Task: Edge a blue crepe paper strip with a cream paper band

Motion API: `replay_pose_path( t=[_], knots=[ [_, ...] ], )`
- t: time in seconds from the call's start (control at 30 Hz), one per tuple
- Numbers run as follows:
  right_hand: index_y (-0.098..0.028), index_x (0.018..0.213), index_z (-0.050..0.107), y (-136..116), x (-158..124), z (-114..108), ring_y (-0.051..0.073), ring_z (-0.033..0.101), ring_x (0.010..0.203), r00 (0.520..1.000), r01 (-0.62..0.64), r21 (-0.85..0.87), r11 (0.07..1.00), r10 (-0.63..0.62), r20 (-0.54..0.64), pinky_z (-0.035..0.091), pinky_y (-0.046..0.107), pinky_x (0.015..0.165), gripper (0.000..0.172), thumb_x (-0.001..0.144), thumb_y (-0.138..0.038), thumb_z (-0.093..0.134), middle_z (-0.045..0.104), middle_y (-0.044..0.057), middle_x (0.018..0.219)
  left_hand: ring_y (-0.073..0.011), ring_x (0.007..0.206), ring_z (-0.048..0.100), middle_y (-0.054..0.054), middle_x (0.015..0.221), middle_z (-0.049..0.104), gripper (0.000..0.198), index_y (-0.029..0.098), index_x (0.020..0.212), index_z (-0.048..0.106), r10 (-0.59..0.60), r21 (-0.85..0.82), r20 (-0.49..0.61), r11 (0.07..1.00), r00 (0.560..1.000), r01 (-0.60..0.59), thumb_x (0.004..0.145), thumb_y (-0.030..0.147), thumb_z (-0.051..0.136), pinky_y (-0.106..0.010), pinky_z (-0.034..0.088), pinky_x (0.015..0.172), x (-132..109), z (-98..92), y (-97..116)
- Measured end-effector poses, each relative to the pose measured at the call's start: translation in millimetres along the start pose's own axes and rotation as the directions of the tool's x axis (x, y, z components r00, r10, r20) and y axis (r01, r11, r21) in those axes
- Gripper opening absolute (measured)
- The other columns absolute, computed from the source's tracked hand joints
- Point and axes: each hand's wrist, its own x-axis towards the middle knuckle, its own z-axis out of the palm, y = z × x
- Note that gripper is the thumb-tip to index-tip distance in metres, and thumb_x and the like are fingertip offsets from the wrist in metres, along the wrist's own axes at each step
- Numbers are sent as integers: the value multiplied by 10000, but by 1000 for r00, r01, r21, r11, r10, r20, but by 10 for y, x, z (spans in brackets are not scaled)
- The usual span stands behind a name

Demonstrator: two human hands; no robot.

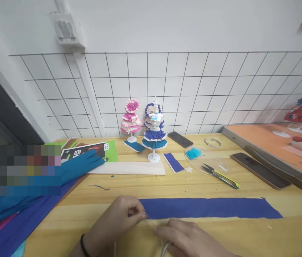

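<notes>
A long dark blue crepe-paper strip [210, 208] lies flat across the wooden table [86, 221]. My left hand [116, 223], with a black band on the wrist, pinches the strip's left end, fingers pressed together. My right hand [187, 239] rests low on the table just below the strip, fingers curled; a thin pale thread or wire shows under it, and I cannot make out what it holds. Behind stand a blue-and-white paper dress on a small mannequin [154, 130] and a pink one [131, 119].
Thread snips [220, 175] lie on a clear plastic sheet [199, 159]. Two phones [180, 139] [259, 175], a small blue paper piece [172, 162], a white paper strip [129, 168] and a tape ring [212, 142] are nearby. Crepe-paper rolls [19, 214] pile at left. An orange board [268, 142] sits right.
</notes>
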Motion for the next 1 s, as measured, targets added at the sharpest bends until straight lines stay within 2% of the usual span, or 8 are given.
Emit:
replay_pose_path(
  t=[0.07,0.17,0.27,0.37,0.5,0.67,0.87,1.0],
  knots=[
    [-267,1176,524,-14,-13,-45,179,582,802,998,31,81,996,-36,53,453,257,686,340,843,-238,464,599,61,921,-119,669,585,-6,748,679,149,169,696,668,-9,-51,24,999,1000,11,724,271,562,-190,431,601,-1,-21,15],
    [-238,1046,605,-83,-19,-143,150,568,760,995,2,206,979,-22,96,454,223,663,247,811,-266,533,565,45,891,-128,715,594,-14,797,680,156,167,719,669,-6,-117,59,993,998,13,736,262,547,-195,438,634,-12,-52,16],
    [-213,910,587,-152,-16,-237,145,545,805,996,-90,369,925,76,53,443,232,722,132,815,-209,495,549,40,886,-137,744,588,-20,808,675,170,160,691,655,5,-169,97,986,995,12,746,269,537,-204,435,663,-34,-83,-5],
    [-218,804,513,-128,-14,-239,120,486,708,979,-186,571,799,198,41,415,211,657,9,796,-215,509,504,-10,777,-129,694,553,-12,757,650,191,153,676,637,-19,-208,138,977,990,47,749,301,540,-204,411,618,-56,-126,-30],
    [-207,805,465,28,-17,-101,80,384,582,969,-205,731,651,238,60,341,177,546,167,769,-309,592,435,-52,676,-99,572,466,29,604,568,233,149,693,615,-70,-266,198,956,978,123,740,369,555,-195,337,517,-71,-189,-40],
    [-188,775,470,132,21,-29,77,466,500,950,-193,847,496,309,36,354,198,516,292,739,-436,620,489,-58,579,-103,613,496,-3,684,633,253,148,644,587,-80,-315,217,938,973,148,722,388,576,-199,361,563,-81,-280,-17],
    [-164,711,508,70,77,-106,94,531,483,932,-226,835,501,361,36,371,197,517,285,725,-415,643,567,-29,509,-103,513,521,12,540,592,303,151,627,570,-118,-293,238,938,964,187,755,422,527,-205,379,522,-195,-514,-86],
    [-171,707,519,72,146,-56,95,528,431,920,-265,783,563,392,30,354,189,473,266,726,-412,632,499,-71,461,-72,329,385,74,366,425,315,163,647,563,-239,-206,283,931,929,302,745,458,515,-182,252,366,-274,-651,-198]
  ],
)
